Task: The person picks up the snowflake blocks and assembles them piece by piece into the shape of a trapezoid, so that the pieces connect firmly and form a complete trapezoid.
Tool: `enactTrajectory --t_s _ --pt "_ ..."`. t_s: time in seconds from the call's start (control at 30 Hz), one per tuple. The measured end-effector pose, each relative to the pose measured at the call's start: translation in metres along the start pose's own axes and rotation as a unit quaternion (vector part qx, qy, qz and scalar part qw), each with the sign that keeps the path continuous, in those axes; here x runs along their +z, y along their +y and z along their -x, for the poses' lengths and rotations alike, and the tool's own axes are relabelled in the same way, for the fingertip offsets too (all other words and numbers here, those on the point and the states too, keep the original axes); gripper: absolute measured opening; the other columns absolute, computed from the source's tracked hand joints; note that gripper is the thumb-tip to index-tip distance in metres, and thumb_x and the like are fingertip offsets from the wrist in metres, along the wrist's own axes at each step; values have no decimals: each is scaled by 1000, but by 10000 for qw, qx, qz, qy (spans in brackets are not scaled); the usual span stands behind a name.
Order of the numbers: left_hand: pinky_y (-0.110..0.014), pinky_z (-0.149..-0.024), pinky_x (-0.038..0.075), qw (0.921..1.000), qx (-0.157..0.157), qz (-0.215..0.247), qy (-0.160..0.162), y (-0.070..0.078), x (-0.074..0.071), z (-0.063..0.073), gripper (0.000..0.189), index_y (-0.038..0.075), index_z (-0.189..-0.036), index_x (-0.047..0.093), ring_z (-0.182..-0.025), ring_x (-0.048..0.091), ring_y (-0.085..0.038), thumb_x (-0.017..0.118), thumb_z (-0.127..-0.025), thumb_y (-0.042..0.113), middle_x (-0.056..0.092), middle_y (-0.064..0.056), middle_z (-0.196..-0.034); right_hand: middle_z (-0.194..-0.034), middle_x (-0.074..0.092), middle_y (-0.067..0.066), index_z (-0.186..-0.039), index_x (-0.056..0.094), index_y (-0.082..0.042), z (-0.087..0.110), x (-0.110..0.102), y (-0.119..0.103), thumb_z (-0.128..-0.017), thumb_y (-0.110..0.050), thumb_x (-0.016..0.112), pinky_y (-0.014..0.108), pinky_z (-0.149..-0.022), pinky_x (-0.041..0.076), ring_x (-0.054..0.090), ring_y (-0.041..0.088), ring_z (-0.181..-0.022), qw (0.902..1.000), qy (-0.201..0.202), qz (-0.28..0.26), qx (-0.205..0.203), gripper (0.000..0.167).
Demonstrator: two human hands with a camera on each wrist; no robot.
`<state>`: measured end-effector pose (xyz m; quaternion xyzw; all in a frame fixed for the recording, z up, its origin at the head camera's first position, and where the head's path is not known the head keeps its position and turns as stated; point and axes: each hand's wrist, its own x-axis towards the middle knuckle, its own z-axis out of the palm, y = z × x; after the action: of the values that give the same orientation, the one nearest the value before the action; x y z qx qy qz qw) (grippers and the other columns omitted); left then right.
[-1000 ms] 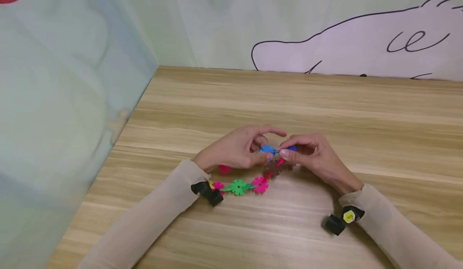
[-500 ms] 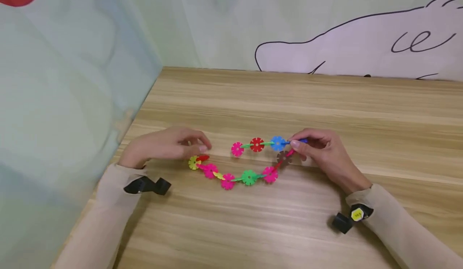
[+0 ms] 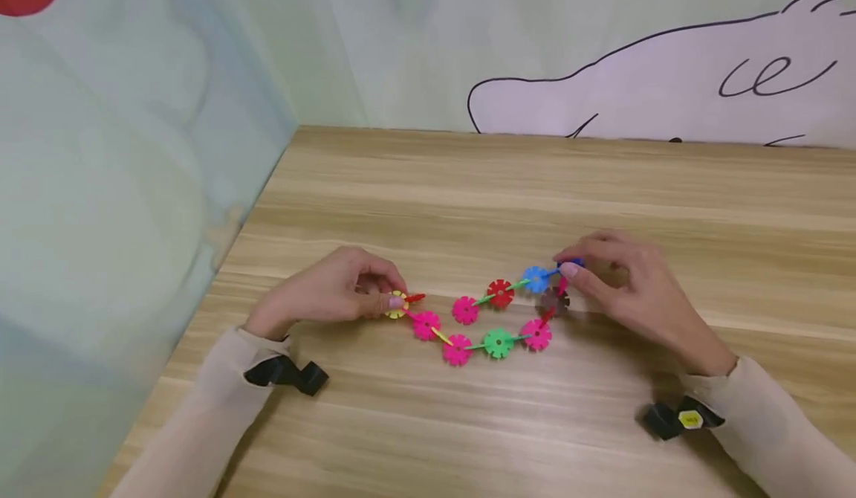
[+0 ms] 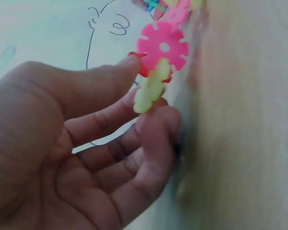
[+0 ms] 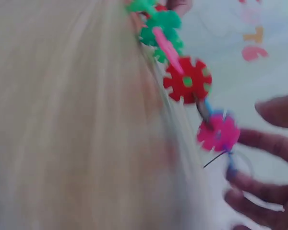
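Note:
A chain of notched plastic flower discs in several colours, linked edge to edge, bends in a loop over the table. My left hand [image 3: 334,286] pinches the yellow disc [image 3: 396,305] at its left end, where a red disc [image 3: 415,298] sticks out. At the other side my right hand [image 3: 635,282] is by the dark blue disc [image 3: 571,263]. In the right wrist view its fingertip touches that disc's edge near a pink disc [image 5: 218,133], while the thumb [image 5: 278,110] stands apart. The loop's inner end is a pink disc [image 3: 465,310], free of both hands.
The wood-grain table [image 3: 468,431] meets a painted wall [image 3: 374,44] at the back and left. Each wrist carries a black camera on a strap [image 3: 310,377]. The sleeves rest low over the table's front.
My left hand left the blue disc, swung left, and now grips the yellow disc. The chain and right hand shifted right, and the right thumb has come away from the dark blue disc.

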<state>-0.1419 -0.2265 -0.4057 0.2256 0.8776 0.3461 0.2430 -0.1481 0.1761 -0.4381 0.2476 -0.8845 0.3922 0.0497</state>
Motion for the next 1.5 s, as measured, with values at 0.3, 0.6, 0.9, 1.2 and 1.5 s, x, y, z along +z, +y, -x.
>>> enactTrajectory --t_s 0.3,0.6,0.9,1.2,1.5 --pt "-24 -58 54 9954 -206 934 -45 -1 10 -22 11 8 -111 76 -62 62 -14 74 -103 15 72 -1 -80 -124 78 -2 -120 80 -21 -33 38 -29 -91 -31 85 60 -108 36 66 25 -124 9836 -1067 1029 -1025 31" --pt "-22 -54 48 9931 -6 1169 -20 3 20 -38 9 7 -109 76 -58 59 -13 72 -104 13 66 1 -69 -98 82 -1 -97 85 -17 -41 50 -24 -89 -16 88 51 -89 50 77 16 -92 9853 -467 633 -1519 8" --pt "-23 -56 54 9909 -53 1346 82 6 24 -45 9 3 -109 75 -59 62 -13 70 -104 8 71 -2 -80 -98 83 0 -94 85 -17 -42 54 -24 -89 -22 89 52 -88 52 79 17 -91 9856 -532 699 -1445 8" --pt "-24 -58 57 9871 -96 1561 353 9 32 -51 12 -1 -111 75 -58 63 -11 71 -103 8 70 -4 -79 -98 83 0 -93 86 -15 -42 57 -22 -88 -21 90 50 -88 50 79 17 -90 9889 -456 562 -1297 8" --pt "-22 -56 54 9873 -114 1463 616 15 34 -54 12 -3 -109 76 -57 66 -12 73 -101 5 70 -7 -77 -94 83 1 -86 85 -15 -41 60 -24 -87 -17 90 47 -87 46 78 18 -88 9900 -320 514 -1275 5"
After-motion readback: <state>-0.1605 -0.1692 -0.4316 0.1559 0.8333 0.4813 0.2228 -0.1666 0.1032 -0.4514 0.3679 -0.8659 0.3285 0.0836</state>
